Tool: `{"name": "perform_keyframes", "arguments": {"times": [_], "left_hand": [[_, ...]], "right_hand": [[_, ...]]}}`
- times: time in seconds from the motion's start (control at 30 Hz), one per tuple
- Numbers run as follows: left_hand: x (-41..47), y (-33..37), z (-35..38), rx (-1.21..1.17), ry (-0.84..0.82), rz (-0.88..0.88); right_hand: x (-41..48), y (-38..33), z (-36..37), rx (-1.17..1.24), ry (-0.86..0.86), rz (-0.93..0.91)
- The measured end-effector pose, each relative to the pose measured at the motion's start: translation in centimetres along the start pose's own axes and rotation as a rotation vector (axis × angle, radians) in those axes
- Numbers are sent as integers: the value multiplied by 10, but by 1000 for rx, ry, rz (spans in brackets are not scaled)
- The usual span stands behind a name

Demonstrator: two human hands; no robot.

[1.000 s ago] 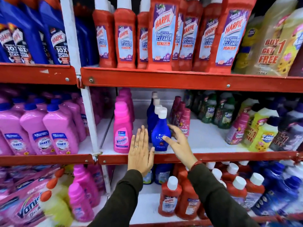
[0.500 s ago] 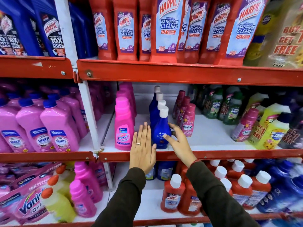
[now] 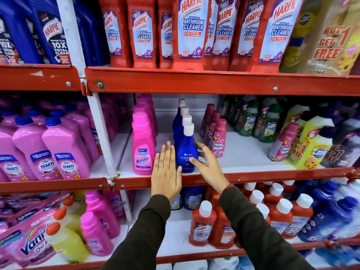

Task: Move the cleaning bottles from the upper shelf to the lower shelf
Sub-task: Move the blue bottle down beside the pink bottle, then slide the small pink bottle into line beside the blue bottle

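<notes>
A row of blue bottles with white caps stands on the middle shelf (image 3: 253,178); the front blue bottle (image 3: 186,151) is at the shelf's edge. My left hand (image 3: 165,172) is flat and open just left of it, fingers up, thumb near its base. My right hand (image 3: 206,164) is open on its right side, fingers spread around the bottle and touching its label, not closed on it. Below is the lower shelf (image 3: 175,230) with small blue bottles (image 3: 191,197) at the back and red Harpic bottles (image 3: 202,225).
A pink Vanish bottle (image 3: 143,149) stands close left of my left hand. Pink Comfort bottles (image 3: 218,139) stand right of the blue row. Tall red Harpic bottles (image 3: 191,32) fill the top shelf. A white upright post (image 3: 101,133) divides the shelves.
Both hands stay beside the front blue bottle; the view has moved closer and slightly upward. My right fingers have closed in a little on the bottle's label.
</notes>
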State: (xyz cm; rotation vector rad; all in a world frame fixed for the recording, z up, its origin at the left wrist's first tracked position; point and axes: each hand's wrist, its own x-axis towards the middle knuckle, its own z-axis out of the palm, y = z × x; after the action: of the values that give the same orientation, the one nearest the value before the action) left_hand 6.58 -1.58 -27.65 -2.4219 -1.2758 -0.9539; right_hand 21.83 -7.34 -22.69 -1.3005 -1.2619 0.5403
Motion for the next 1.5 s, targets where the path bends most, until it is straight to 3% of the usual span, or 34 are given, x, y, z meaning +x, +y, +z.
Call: {"name": "perform_keyframes", "arguments": {"times": [0.1,0.27,0.37,0.47,0.67,0.77,1.1,1.3,1.5], "left_hand": [[0,-4,-3,-3,-1,-5],[-3,-12,-5,3,-2,-3],[-7,-15,-5,-4,4,-3],[-9,-13,-4,-10,8,-1],[-2,2,-5,-43,14,3],[-3,6,-5,-25,12,13],[-4,5,-4,-18,-8,-18],[-2,3,-2,-36,-4,-18],[0,11,0,-80,-3,-16]], "right_hand": [[-4,-4,-13,-28,123,-75],[2,-8,-68,-189,594,-164],[12,-5,-111,-275,823,-107],[20,-3,-148,-370,925,41],[35,-1,-211,-487,910,348],[35,8,-229,-504,872,401],[31,9,-227,-537,836,350],[9,-18,-174,-348,719,77],[-3,-31,-128,-309,587,-4]]}}
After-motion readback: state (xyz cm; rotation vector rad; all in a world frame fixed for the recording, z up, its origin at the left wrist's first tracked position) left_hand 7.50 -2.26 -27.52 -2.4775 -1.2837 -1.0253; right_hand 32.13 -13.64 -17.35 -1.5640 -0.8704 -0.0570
